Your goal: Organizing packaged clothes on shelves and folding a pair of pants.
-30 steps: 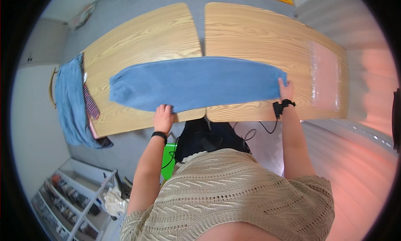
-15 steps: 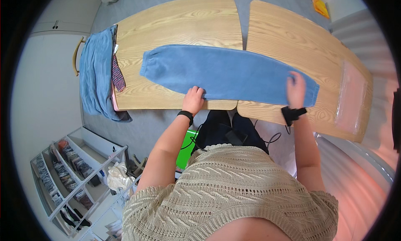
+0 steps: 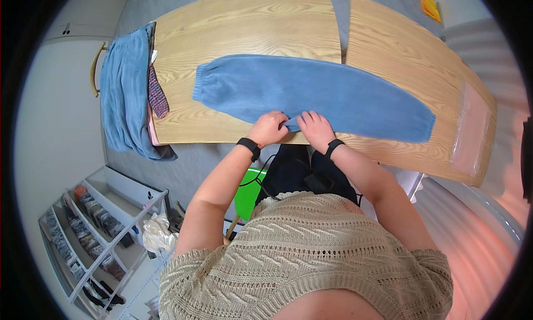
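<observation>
A long blue fleece garment (image 3: 311,95), folded lengthwise with an elastic cuff at its left end, lies across two light wooden tables (image 3: 244,31). My left hand (image 3: 269,128) and my right hand (image 3: 315,128) sit side by side at the middle of its near edge, fingers curled and pinching the fabric. Both wrists wear black bands. The garment spans the gap between the tables.
A pile of blue clothes (image 3: 125,95) with a patterned strip (image 3: 157,92) hangs over the left table's end. A clear plastic sheet (image 3: 469,131) lies at the right table's far end. A wire shelf rack (image 3: 94,237) stands low left, and a green seat (image 3: 250,192) below me.
Both hands have come together from the garment's ends to the middle of its near edge. The view has shifted, so the tables sit further right.
</observation>
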Motion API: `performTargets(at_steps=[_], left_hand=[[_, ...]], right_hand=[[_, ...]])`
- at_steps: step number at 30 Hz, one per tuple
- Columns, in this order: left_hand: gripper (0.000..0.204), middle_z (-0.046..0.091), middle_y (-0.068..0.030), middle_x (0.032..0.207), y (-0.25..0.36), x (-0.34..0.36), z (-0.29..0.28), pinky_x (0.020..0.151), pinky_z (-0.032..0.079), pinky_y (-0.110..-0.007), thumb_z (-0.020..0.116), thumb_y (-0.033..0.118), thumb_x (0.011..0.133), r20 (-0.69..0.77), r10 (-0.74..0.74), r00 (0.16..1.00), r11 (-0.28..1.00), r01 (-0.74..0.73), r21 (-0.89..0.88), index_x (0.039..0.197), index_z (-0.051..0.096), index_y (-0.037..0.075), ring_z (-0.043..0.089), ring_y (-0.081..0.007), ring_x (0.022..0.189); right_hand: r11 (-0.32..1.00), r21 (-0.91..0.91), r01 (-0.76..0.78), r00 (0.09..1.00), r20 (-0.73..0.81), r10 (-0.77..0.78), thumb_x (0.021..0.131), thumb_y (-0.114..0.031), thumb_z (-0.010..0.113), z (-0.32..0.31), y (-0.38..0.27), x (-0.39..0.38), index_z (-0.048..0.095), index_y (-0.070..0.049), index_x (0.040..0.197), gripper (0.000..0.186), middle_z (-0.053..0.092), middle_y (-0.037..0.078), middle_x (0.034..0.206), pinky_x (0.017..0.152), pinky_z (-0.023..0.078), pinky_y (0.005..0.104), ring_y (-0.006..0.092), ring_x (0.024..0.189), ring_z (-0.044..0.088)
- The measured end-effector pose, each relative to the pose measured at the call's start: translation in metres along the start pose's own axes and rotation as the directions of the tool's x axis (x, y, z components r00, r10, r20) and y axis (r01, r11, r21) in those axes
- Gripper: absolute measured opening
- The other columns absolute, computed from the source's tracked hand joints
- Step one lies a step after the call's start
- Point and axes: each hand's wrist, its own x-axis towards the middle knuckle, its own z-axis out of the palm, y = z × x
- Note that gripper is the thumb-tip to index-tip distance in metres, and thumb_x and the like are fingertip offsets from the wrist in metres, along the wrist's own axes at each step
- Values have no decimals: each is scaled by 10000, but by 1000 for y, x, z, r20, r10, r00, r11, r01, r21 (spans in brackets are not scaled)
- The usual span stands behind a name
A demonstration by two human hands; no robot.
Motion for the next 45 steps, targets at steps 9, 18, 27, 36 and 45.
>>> performTargets(at_steps=[9, 18, 27, 36, 45], left_hand=[[443, 522, -68, 1107, -40, -30, 8, 901, 358, -390, 568, 116, 713, -127, 312, 942, 809, -193, 555, 1154, 541, 135, 478, -241, 1093], [293, 579, -24, 1171, -91, -47, -16, 852, 439, -364, 481, 157, 816, -10, 214, 977, 826, -176, 535, 1100, 549, 134, 541, -204, 1079], [152, 647, -143, 958, -93, -33, -26, 703, 499, -387, 563, 136, 842, -153, -111, 982, 978, 135, 159, 970, 620, 76, 619, -312, 857], [348, 606, -116, 685, -97, -21, -41, 566, 466, -419, 547, 403, 859, -215, -132, 968, 850, 222, 477, 735, 597, 82, 597, -306, 663], [208, 556, -107, 941, -117, -68, -45, 773, 408, -407, 532, 242, 865, -283, 76, 956, 910, 49, 411, 904, 573, 41, 506, -299, 876]], right_hand=[[964, 248, -93, 995, -1, 96, 700, -120, 622, -7, 4, -22, 549, -76, 1039, 349, 585, 48, 1009, 802, 471, 331, 211, 1014, 539], [977, 86, -195, 974, 136, 182, 772, -90, 504, -20, 34, -60, 538, -49, 1054, 287, 525, 136, 1085, 866, 422, 373, 282, 1054, 506], [883, 319, -345, 938, 83, 337, 799, -89, 543, -17, 69, -72, 548, -38, 993, 201, 576, 130, 955, 805, 424, 406, 299, 938, 533], [773, 286, -566, 823, 243, 513, 903, -206, 484, -17, 81, -45, 539, -82, 983, 157, 610, 158, 788, 684, 432, 474, 359, 786, 572], [708, 302, -638, 770, 272, 578, 918, -271, 454, -19, 89, -54, 548, -91, 951, 206, 611, 171, 802, 677, 447, 464, 372, 778, 578]])
